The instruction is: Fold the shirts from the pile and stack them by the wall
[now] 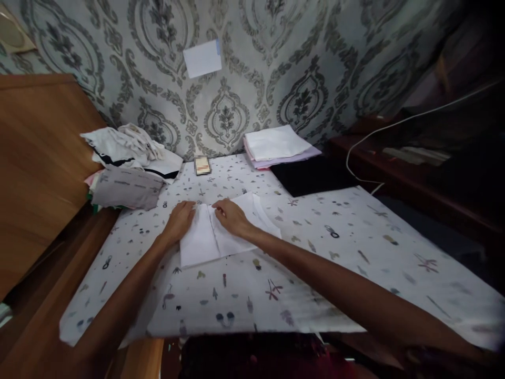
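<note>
A white folded cloth (198, 243) lies on the patterned sheet in front of me, with a fold line running down its middle part. My left hand (181, 220) rests along the cloth's left edge, fingers stretched forward near its far corner. On the far edge, beside the fold line, my right hand (232, 216) has its fingers bent, and thumb and forefinger appear to pinch the fabric. The right forearm crosses over the right part of the cloth, which shows a curved edge.
Crumpled white and black clothes (130, 150) and a folded grey cloth (128, 188) are piled at the left. A small blurred card (202, 165) lies near the wall. A white and lilac fabric stack (278, 143) and a black cloth (315, 175) lie back right, near a white cable (398, 124).
</note>
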A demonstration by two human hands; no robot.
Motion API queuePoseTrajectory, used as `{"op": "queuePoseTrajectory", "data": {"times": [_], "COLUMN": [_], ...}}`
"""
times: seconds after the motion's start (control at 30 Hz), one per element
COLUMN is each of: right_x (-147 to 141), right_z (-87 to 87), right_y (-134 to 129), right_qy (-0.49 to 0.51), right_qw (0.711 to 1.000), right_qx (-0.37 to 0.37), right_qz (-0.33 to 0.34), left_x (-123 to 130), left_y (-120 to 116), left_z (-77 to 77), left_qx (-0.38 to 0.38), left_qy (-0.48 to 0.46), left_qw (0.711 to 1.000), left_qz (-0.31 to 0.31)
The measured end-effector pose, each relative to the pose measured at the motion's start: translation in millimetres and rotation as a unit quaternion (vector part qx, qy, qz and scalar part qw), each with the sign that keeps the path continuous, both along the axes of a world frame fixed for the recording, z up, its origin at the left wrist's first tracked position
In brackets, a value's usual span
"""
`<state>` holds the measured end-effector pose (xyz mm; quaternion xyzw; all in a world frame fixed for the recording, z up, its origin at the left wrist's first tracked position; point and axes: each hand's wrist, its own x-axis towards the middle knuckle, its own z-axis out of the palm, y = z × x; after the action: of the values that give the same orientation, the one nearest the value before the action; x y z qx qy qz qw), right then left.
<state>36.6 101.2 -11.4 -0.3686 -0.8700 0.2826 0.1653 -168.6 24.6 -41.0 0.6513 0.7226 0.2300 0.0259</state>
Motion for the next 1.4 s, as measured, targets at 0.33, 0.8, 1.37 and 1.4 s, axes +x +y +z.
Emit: {"op": "queuePoseTrajectory", "data": {"times": [0.33,0.8,1.37,1.4], "right_x": [-66,-75,-45,-44], "right_z": [-7.6,-11.0,-46.4,-49.8], "right_y": [30,43,6,6], "right_qy": [-0.051,-0.076,0.032,0.024], "right_qw": [0.998,0.995,0.968,0.969], "right_qx": [0.018,-0.058,0.096,0.092], "right_qz": [0.007,-0.034,0.230,0.228], "left_x": [-23,-26,48,45], "left_y": [13,10,-32,-33], "left_z": [4.7,0.4,-18.8,-20.3], "left_qx": [-0.004,-0.012,-0.088,-0.088], "left_qy": [-0.071,-0.050,0.081,0.079], "left_qw": [0.997,0.998,0.992,0.992], "left_qz": [0.000,0.036,-0.048,-0.041]}}
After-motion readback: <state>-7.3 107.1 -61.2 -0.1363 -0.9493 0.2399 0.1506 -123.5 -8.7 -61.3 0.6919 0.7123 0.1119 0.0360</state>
